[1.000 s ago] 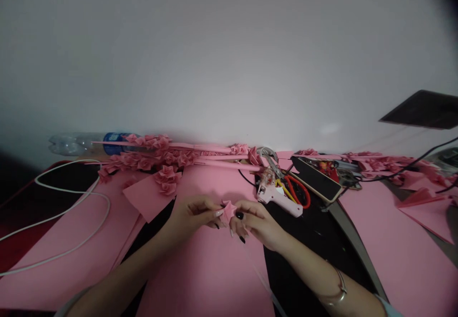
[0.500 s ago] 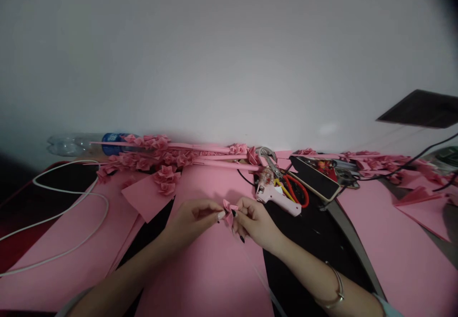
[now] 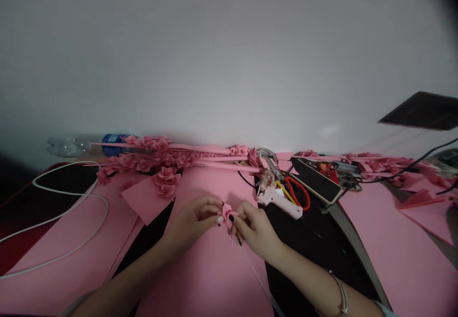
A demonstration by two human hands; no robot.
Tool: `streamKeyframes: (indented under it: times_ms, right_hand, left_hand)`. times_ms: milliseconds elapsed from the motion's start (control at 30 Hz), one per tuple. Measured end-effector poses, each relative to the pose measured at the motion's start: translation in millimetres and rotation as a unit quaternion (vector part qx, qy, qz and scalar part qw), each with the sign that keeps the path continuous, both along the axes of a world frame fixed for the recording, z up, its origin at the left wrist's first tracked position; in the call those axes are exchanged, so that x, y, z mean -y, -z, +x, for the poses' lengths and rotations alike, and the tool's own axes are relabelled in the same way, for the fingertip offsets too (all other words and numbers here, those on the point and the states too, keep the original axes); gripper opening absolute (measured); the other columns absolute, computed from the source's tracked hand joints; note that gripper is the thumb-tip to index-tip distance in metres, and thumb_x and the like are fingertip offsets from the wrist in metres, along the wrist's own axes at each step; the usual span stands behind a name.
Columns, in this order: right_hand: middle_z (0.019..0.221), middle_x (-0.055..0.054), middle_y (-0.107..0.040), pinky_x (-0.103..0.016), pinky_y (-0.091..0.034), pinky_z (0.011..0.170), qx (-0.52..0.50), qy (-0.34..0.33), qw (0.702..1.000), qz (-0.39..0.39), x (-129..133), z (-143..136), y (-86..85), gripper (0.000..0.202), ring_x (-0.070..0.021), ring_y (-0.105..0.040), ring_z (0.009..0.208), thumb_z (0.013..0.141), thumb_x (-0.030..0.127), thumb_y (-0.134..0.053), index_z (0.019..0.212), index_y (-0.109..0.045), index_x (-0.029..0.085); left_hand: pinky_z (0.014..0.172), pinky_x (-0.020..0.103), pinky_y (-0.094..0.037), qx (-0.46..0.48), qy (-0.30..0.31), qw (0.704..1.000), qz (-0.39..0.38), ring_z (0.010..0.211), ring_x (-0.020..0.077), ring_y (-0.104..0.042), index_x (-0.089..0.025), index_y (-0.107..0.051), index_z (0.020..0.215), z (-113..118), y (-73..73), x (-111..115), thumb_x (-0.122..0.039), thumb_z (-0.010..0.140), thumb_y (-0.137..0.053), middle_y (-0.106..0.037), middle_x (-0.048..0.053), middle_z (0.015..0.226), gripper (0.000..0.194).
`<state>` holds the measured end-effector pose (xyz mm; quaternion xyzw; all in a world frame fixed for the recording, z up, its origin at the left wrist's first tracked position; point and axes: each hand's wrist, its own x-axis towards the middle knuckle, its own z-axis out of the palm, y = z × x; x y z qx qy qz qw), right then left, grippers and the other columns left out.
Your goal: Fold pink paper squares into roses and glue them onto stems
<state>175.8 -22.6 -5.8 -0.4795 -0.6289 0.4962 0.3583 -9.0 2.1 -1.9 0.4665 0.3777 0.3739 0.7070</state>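
A small folded pink paper flower [image 3: 226,212] is held between both hands above a long pink paper sheet [image 3: 211,269]. My left hand [image 3: 196,218] pinches its left side between thumb and fingers. On the other side, my right hand [image 3: 252,226] grips a petal, its dark-nailed thumb on the front of the flower. A thin pale strip runs down from below the flower toward the bottom edge of the view.
Behind the hands lie pink paper flowers [image 3: 167,181], a pink glue gun [image 3: 279,200], red-handled pliers [image 3: 298,190] and a phone [image 3: 317,178]. A plastic bottle [image 3: 77,145] and white cable [image 3: 67,218] are at left. More pink paper [image 3: 397,240] lies right.
The paper flower has turned in the fingers, and its petals now face more toward me and look more spread. Both hands still hold it, with the right hand's grip slightly shifted.
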Motion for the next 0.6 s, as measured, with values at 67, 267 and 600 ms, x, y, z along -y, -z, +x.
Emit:
streamKeyframes:
  times_ms: [67,267,600]
  right_hand:
    - [0.052,0.000,-0.061,-0.022,-0.039,0.041,0.027,-0.001,1.000,0.013,1.2,0.2,-0.8,0.024,-0.0117,-0.051,0.039,0.093,0.033,-0.046,0.072,-0.043,0.022]
    - [0.050,0.002,-0.056,-0.021,-0.034,0.043,0.112,0.006,0.990,0.081,2.3,1.7,-1.8,0.026,-0.0108,-0.049,0.042,0.091,0.029,-0.049,0.067,-0.044,0.021]
    - [0.054,0.005,-0.050,-0.020,-0.032,0.044,0.101,-0.006,0.991,0.087,1.5,3.4,0.6,0.018,-0.0091,-0.043,0.045,0.085,0.021,-0.052,0.069,-0.043,0.021]
  left_hand:
    - [0.078,0.033,-0.051,-0.020,0.007,1.000,0.015,0.081,0.0211,-0.067,-0.016,-0.070,0.088,0.4,0.3,0.8,-0.026,0.069,-0.078,-0.073,0.006,0.084,0.022]
    - [0.080,0.032,-0.051,-0.088,0.027,0.993,0.077,0.084,0.0223,-0.067,-0.018,-0.076,0.088,2.2,-3.1,4.6,-0.027,0.079,-0.068,-0.075,0.007,0.087,0.014]
    - [0.077,0.030,-0.052,-0.113,-0.018,0.988,0.100,0.083,0.0222,-0.067,-0.019,-0.075,0.082,2.8,-4.4,6.1,-0.021,0.076,-0.069,-0.074,0.006,0.084,0.010]
